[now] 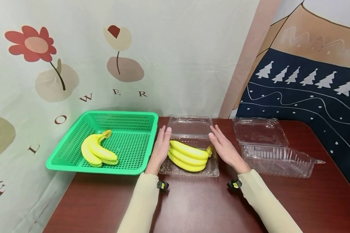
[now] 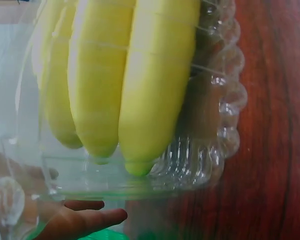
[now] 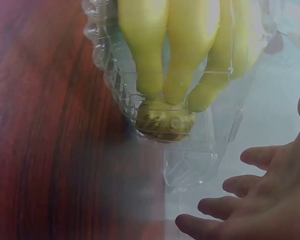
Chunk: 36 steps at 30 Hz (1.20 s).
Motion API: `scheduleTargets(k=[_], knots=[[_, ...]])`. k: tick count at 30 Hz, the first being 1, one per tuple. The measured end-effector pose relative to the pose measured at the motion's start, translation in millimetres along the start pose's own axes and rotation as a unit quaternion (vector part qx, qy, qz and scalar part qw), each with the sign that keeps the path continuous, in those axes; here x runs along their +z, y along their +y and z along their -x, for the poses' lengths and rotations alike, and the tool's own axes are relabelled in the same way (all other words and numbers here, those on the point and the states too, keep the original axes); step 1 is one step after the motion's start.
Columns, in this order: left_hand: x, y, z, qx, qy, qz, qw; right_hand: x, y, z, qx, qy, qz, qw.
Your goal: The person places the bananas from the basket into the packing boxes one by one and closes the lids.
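A bunch of yellow bananas (image 1: 189,157) lies in a clear plastic clamshell box (image 1: 211,171), its stem end towards the right. The box's lid (image 1: 189,126) is swung back towards the wall. My left hand (image 1: 162,145) stands upright at the box's left side, fingers straight. On the opposite side, my right hand (image 1: 226,149) is held on edge with fingers extended, near the banana stem. In the right wrist view, the right hand's fingers (image 3: 240,187) are spread apart beside the box. Through the plastic in the left wrist view, the banana tips (image 2: 140,167) show near the box's end wall.
Left of the box stands a green plastic basket (image 1: 153,142) with a second bunch of bananas (image 1: 97,150) inside. To the right is another clear clamshell box (image 1: 277,161), its lid raised. A printed cloth (image 1: 180,64) hangs behind the dark red-brown table (image 1: 192,207).
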<state>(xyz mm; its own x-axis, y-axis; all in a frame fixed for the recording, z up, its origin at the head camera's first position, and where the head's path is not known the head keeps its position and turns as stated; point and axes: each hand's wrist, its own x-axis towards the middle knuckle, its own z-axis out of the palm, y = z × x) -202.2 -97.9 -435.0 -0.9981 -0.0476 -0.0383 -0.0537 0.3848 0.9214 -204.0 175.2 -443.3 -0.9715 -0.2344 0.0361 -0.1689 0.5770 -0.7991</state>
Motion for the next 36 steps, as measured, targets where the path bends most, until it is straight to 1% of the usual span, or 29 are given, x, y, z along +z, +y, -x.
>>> scheduleTargets(k=[7,11,16,18,22,25,32,36], knots=[[-1.4,-2.8,-1.3,-0.013,-0.018,0.062,0.9978,0,1,-8,0.024,0.001,-0.033,0.999],[-2.3,-3.4,-1.6,-0.018,-0.027,0.078,0.9965,0,3,-12,0.034,-0.003,-0.047,0.998],[-1.3,-3.6,-0.3,-0.037,-0.037,0.088,0.9947,-1,4,-13,0.045,-0.015,-0.063,0.997],[0.0,-3.3,-0.6,-0.046,-0.039,0.104,0.9927,-2,4,-14,0.047,-0.018,-0.07,0.996],[3.6,-1.4,-1.3,-0.055,-0.043,0.151,0.9861,-3,6,-15,0.055,-0.013,-0.078,0.995],[5.9,-1.0,-2.0,-0.054,-0.047,0.173,0.9823,-3,9,-16,0.063,-0.005,-0.083,0.995],[7.7,-4.6,-3.7,-0.049,-0.047,0.193,0.9787,-3,16,-19,0.076,0.001,-0.125,0.989],[7.7,-6.4,-5.7,-0.044,-0.049,0.202,0.9771,-2,19,-20,0.077,0.006,-0.137,0.988]])
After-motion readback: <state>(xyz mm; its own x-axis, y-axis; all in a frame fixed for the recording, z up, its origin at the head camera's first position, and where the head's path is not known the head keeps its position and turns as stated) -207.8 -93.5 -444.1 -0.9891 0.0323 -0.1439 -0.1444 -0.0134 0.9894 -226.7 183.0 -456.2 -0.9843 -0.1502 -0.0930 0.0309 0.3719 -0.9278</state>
